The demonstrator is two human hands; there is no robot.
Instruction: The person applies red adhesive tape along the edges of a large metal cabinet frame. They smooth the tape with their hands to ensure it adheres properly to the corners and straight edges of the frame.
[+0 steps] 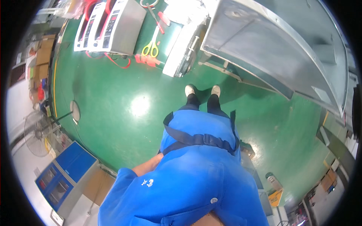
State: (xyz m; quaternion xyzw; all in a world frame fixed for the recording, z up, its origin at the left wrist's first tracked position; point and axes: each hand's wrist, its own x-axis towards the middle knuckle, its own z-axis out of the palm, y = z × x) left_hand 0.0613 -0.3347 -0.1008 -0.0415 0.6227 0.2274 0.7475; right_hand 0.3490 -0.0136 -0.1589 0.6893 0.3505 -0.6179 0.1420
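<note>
My left forearm (pixel 149 166) comes out of a blue short sleeve and runs in against my waist. The left hand at its end is hidden by my shirt and a black strap (pixel 205 139) buckled round my waist, so its fingers do not show. My right hand is nowhere in the picture. Ahead of me, beyond my hands, yellow-handled scissors (pixel 150 49) lie on a green work surface beside pieces of red tape (pixel 148 60). Left of them stand two white tape dispensers (pixel 124 28) with red rolls.
A large grey metal hopper (pixel 260 43) fills the far right. Left of it is a white-and-black device (pixel 181 51). A standing fan (pixel 37 132) and a blue-topped cabinet (pixel 75 160) are on the left. A bottle (pixel 274 181) stands at lower right. Green floor (pixel 113 124) surrounds my feet.
</note>
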